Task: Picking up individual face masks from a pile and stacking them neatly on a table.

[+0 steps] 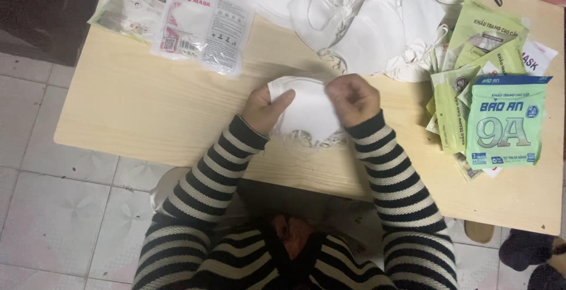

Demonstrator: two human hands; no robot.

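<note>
A small stack of white face masks (305,112) lies on the light wooden table (147,113) in front of me. My left hand (263,109) grips the stack's left edge, thumb on top. My right hand (352,98) is closed on the stack's right edge, fingers curled. White ear loops spill out under the stack toward me. Both arms wear black-and-white striped sleeves.
A loose heap of white masks (365,18) covers the far middle of the table. Clear mask packets (203,24) lie at the far left. Green and blue flat mask bags (504,119) are stacked at the right. Tiled floor lies to the left.
</note>
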